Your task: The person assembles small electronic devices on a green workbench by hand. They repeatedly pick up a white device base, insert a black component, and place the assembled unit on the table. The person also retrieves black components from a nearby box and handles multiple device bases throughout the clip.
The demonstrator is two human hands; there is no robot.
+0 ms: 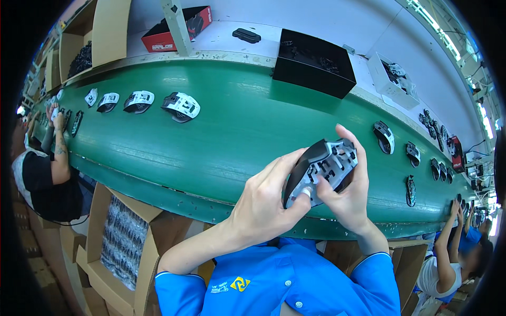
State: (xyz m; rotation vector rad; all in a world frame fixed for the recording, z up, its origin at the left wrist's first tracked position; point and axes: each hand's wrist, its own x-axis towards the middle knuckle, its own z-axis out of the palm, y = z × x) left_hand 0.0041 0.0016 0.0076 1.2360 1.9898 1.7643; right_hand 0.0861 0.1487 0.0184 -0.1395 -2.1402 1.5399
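Head view: both hands meet at about 4 o'clock from picture centre, above the near edge of the green conveyor belt [221,131], and both are clamped on one mouse shell [321,169]. The left hand [263,203] grips the shell from its lower left side, fingers curled over the dark outer cover and the thumb pressed against the lower edge of the grey inner face. The right hand [348,189] supports the shell from the right, index finger extended up along the 1 o'clock edge and thumb resting on the inner face. The mouse shell is held clear of the belt, tilted, with its inside turned toward the camera: a light grey moulded frame with ribs, slots and small dark openings, wrapped on the left by a glossy black curved cover. On the belt, a row of white-and-black mouse bodies [181,106] lies at 10 to 11 o'clock, spaced apart in a line; further dark mouse parts [384,137] lie at 2 to 3 o'clock along the belt. Beyond the belt, at 12 o'clock, a black open bin [314,63] stands on the white shelf, with a red and black box [176,29] at 11 o'clock and a white bin [392,81] at 1 o'clock. An open cardboard carton [124,239] holding bagged parts stands at 8 o'clock below the belt. Other workers sit at 9 o'clock and at 4 o'clock.
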